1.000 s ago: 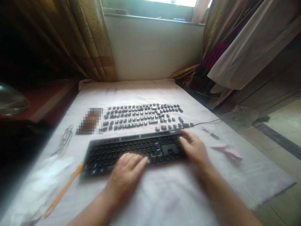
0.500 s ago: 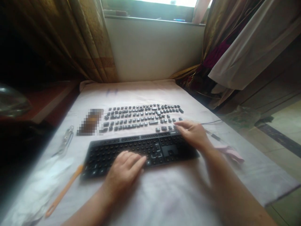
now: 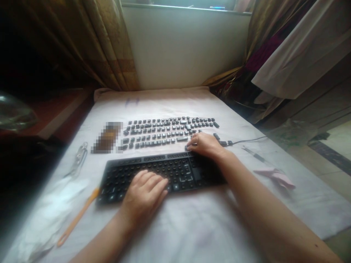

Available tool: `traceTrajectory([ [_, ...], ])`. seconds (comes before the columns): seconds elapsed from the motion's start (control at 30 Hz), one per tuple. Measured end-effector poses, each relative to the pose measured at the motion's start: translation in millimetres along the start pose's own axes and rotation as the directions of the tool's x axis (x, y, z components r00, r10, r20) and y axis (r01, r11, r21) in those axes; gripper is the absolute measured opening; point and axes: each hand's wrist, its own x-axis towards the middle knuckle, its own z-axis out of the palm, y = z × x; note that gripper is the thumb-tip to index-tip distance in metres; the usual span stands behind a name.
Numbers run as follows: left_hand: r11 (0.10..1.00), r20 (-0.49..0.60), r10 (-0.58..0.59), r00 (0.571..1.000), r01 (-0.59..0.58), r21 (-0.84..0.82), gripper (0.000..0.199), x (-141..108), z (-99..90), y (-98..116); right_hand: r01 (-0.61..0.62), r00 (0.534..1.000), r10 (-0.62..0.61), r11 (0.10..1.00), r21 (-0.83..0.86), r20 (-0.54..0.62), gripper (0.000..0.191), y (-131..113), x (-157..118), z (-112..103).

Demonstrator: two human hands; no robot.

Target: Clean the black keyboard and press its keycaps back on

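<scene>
A black keyboard base [image 3: 117, 179] with its keycaps off lies on the cloth-covered table. My left hand [image 3: 146, 190] rests on its lower middle part, fingers together and slightly bent, with nothing visible in it. Beyond the base, loose black keycaps [image 3: 164, 135] are laid out in rows. My right hand [image 3: 204, 144] reaches over the base's top right edge, its fingertips pressed together at a keycap [image 3: 187, 148] in the nearest row. Whether they grip it is hard to tell.
An orange-handled tool [image 3: 78, 217] lies left of the base, near crumpled white plastic [image 3: 52, 208]. A blurred-out item [image 3: 107, 138] is beside the keycaps. A pink cloth [image 3: 276, 177], a pen-like tool [image 3: 255, 155] and a cable [image 3: 246, 140] lie at right.
My right hand has moved left along the nearest keycaps, and its fingers have drawn together. My left hand stays on the base. The camera view has shifted slightly.
</scene>
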Motion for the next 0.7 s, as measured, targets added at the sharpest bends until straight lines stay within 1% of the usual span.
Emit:
traceTrajectory([
  [0.17, 1.0, 0.018, 0.02, 1.0, -0.02, -0.019, 0.021, -2.7, 1.3, 3.0, 0.046, 0.998, -0.043, 0.997, -0.057, 0.051, 0.017, -1.3, 5.9, -0.9],
  [0.3, 0.997, 0.014, 0.065, 0.998, -0.065, -0.041, 0.023, -4.7, 5.7, 5.9, 0.095, 0.993, -0.087, 0.989, -0.115, 0.078, 0.019, -4.3, 7.7, -0.5],
  [0.47, 0.995, 0.009, 0.092, 0.996, -0.092, -0.035, 0.023, -6.0, 10.1, 7.6, 0.112, 0.991, -0.098, 0.98, -0.162, 0.094, 0.023, -10.0, 6.7, -3.1],
  [0.7, 0.995, 0.008, 0.101, 0.995, -0.1, -0.027, 0.024, -5.8, 9.4, 7.3, 0.107, 0.992, -0.094, 0.981, -0.164, 0.086, 0.014, -13.9, 11.2, -4.7],
])
